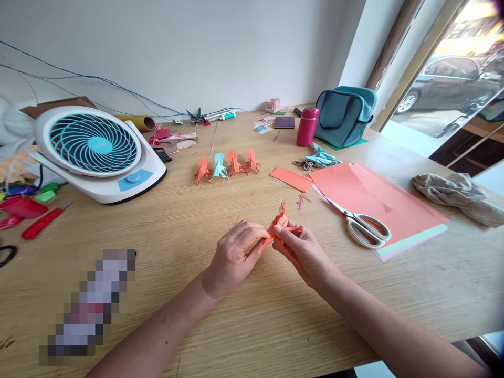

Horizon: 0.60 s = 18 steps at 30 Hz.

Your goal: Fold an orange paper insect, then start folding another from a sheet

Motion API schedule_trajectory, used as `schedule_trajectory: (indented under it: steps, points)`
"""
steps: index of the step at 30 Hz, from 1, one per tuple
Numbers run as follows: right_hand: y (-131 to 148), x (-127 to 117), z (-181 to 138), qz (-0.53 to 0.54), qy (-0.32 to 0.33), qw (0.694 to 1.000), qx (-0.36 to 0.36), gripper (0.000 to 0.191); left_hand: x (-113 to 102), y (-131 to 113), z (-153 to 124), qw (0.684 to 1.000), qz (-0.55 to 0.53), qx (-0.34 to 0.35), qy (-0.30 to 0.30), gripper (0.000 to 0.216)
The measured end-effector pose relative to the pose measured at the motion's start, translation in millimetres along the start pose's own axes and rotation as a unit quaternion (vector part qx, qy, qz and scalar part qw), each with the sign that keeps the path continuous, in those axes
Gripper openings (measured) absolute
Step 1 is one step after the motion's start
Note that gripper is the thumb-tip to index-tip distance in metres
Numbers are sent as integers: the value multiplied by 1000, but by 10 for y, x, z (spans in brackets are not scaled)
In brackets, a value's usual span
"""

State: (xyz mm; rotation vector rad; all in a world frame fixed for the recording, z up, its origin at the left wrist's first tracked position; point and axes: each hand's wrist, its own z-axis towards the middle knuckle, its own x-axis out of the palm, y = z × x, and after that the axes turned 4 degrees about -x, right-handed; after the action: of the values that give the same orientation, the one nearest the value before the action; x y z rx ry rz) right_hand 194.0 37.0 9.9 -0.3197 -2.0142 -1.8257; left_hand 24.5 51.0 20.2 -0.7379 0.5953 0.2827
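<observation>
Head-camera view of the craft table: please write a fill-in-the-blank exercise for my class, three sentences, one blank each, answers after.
1. Both hands, left hand and right hand, hold a folded paper figure coloured ____.
2. In the row of finished figures, three are orange and one is ____.
3. The scissors lie on top of the ____ of paper.

Missing words: orange; blue; sheets

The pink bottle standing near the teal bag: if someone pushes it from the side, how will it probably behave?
The pink bottle stands upright, tall and narrow, so a push near its top would probably tip it. Its round body would then likely roll on the flat wooden table. Its smooth surface looks possibly slippery to grip. Its weight cannot be judged.
</observation>
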Motion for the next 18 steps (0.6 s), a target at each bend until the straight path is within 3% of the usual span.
schedule_trajectory:
  steps: [7, 13, 18]
  points:
    - [-20, -15, 3, -31, -13, 998, -50, 32, 22, -93, 14, 991, -77, -107, -18, 7]
    - [-66, -23, -10, -50, -3, 996, -72, 29, 82, -153, -6, 969, -142, -200, -21, 10]
    - [-63, -4, -14, -73, -1, 992, -101, 27, 132, -167, -14, 946, -199, -251, -57, 10]
